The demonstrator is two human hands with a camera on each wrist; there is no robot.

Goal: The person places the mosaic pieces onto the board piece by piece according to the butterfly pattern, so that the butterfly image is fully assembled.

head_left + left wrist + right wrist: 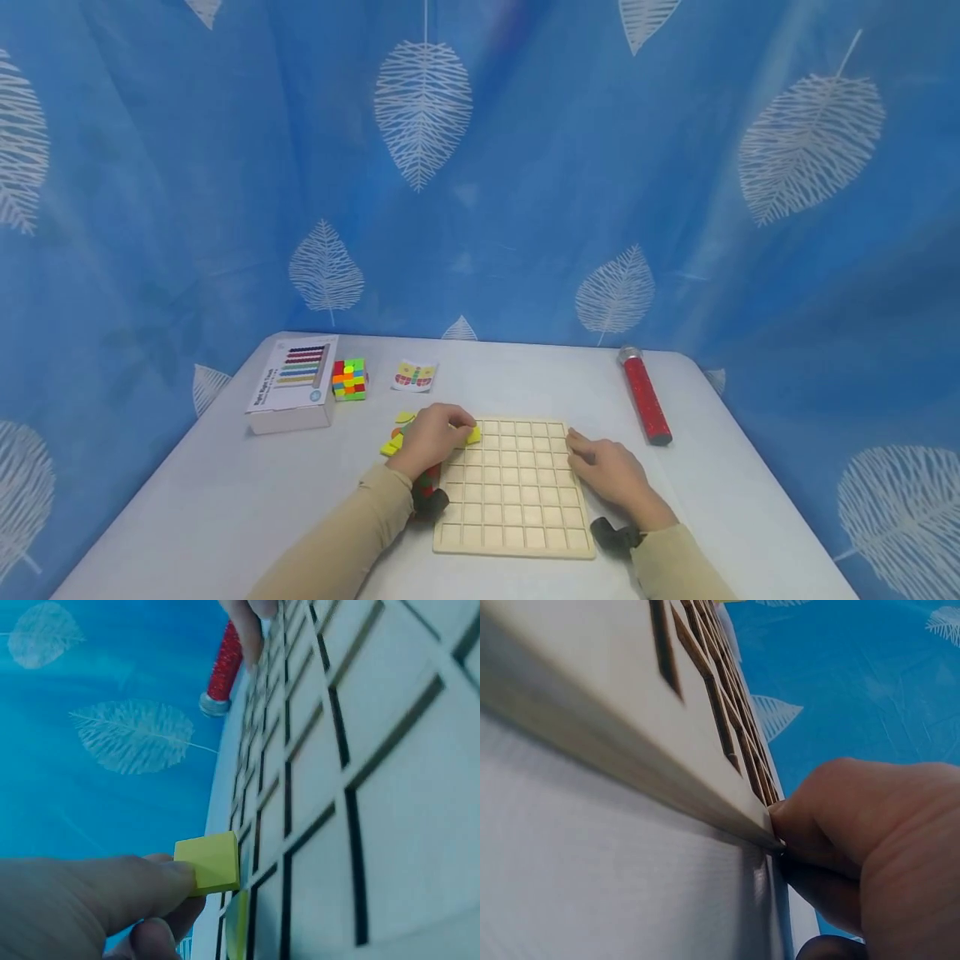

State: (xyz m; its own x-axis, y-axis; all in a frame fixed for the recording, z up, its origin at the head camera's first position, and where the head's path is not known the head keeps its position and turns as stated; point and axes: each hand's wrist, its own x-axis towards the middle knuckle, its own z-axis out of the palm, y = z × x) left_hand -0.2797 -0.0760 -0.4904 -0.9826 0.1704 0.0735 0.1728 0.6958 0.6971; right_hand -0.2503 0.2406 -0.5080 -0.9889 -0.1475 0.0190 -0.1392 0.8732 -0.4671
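Note:
A pale wooden grid board [517, 552] with rows of square recesses lies flat on the table. Over its far left corner, my left hand [433, 435] pinches a yellow square tile [214, 862] between thumb and fingers. Just under that tile, a second yellow piece [240, 922] shows at the board in the left wrist view. My right hand [611, 471] grips the board's right edge, thumb [795, 814] at the upper rim. Yellow pieces [406, 417] and red and green ones [429, 481] lie left of the board, partly hidden by my left arm.
A small pattern card [414, 376] lies beyond the board. To its left are a colourful puzzle cube [349, 380] and a white box [294, 385]. At the right rests a red glittery tube [645, 396] with a silver end. Blue leaf-patterned curtain [480, 208] surrounds the table.

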